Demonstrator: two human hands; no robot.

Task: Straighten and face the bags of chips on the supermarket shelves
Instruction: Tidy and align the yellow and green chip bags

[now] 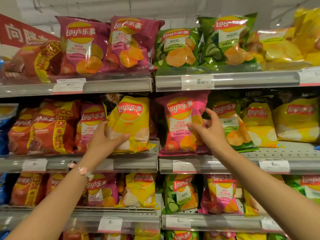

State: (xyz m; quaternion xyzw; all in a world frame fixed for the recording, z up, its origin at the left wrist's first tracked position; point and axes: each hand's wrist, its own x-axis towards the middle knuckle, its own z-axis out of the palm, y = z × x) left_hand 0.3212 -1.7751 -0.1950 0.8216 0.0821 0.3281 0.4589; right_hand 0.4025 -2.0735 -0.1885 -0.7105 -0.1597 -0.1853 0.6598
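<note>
Two hands on middle shelf (285,154) | left hand (105,137) grasping yellow bag (131,122) by its lower left edge, likely to square it upright | right hand (207,129) pinching pink bag's (180,125) right edge, likely to turn its tilted front outward | both bags sit at shelf front.

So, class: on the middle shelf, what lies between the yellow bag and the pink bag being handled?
Head view: a dark gap separates the yellow bag and pink bag.
</note>
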